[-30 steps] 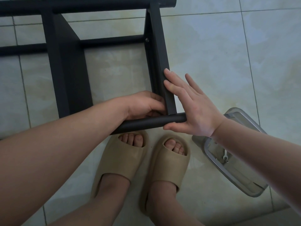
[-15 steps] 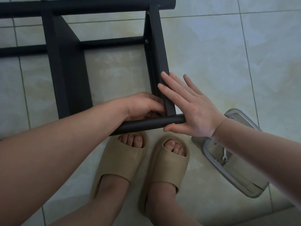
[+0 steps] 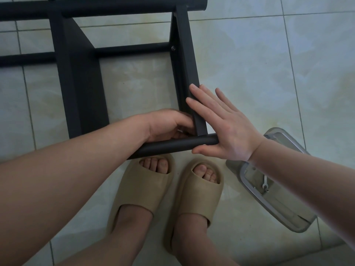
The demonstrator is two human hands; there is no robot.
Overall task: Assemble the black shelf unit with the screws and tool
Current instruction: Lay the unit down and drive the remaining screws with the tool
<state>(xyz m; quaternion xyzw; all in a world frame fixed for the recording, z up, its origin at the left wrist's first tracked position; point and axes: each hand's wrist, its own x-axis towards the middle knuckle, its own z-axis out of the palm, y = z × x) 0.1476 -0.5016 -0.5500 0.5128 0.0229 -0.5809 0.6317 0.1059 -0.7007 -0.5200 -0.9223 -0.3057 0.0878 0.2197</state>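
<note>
Black shelf unit (image 3: 80, 89) is found on the tiled floor (image 3: 269, 73), just ahead of two tan slippers (image 3: 146, 189). Right hand (image 3: 226, 127) is laid flat, fingers straight, against the outer face of the end panel (image 3: 185, 54) and the tip of the near tube (image 3: 172, 145); nothing is grasped. Left hand (image 3: 167, 123) is curled into the inside corner where panel and tube meet; whether anything is held cannot be told. A clear container (image 3: 255, 196), with a small metal tool (image 3: 265, 182) inside, is noted near the tube's end.

home: tiled floor (image 3: 249, 73), house slippers (image 3: 146, 189)
</note>
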